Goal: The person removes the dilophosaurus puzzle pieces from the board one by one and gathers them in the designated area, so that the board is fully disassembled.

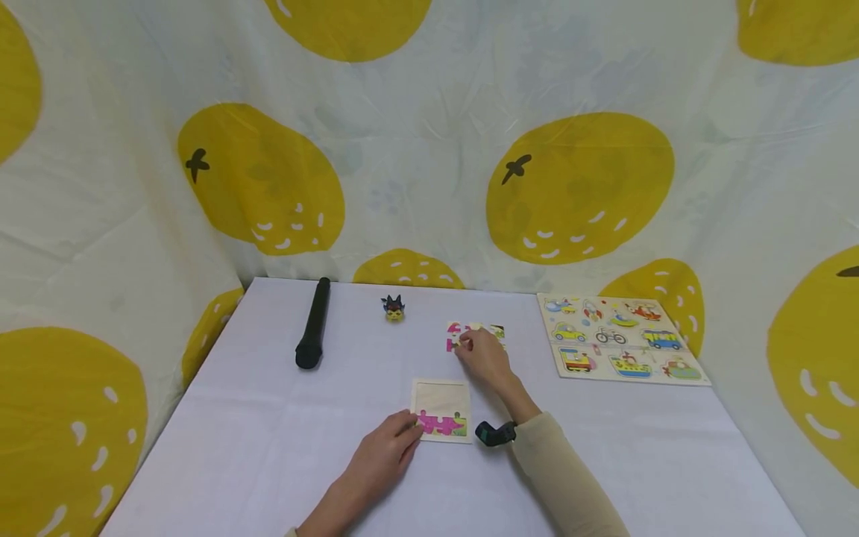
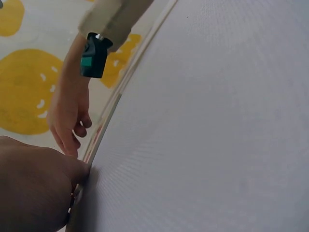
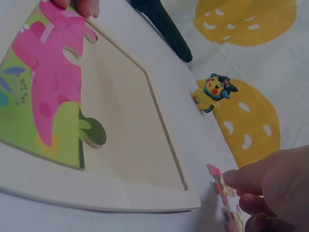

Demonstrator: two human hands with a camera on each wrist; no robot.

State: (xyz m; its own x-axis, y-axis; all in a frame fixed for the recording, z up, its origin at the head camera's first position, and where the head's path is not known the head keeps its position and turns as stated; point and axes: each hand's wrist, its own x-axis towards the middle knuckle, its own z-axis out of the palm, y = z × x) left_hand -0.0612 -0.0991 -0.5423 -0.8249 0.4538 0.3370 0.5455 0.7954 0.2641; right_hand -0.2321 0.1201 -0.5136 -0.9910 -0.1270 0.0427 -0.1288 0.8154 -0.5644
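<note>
A square wooden puzzle tray [image 1: 441,395] lies on the table, its near strip filled with pink and green pieces [image 3: 58,82] joined together. My left hand [image 1: 384,455] rests at the tray's left edge, fingertips pressing on the rim and the pink pieces. Beyond the tray, my right hand [image 1: 485,359] is over a group of loose puzzle pieces [image 1: 455,328]. Its thumb and fingers are curled and pinch at one pink piece, partly covered by the fingertips. In the right wrist view the right hand [image 3: 275,188] appears right at the row of loose pieces.
A black microphone [image 1: 314,328] lies at the back left. A small yellow and blue figurine [image 1: 394,308] stands near the back edge. At the back right is a wooden vehicle puzzle board [image 1: 620,339]. A fruit-print cloth [image 1: 416,186] hangs behind the table.
</note>
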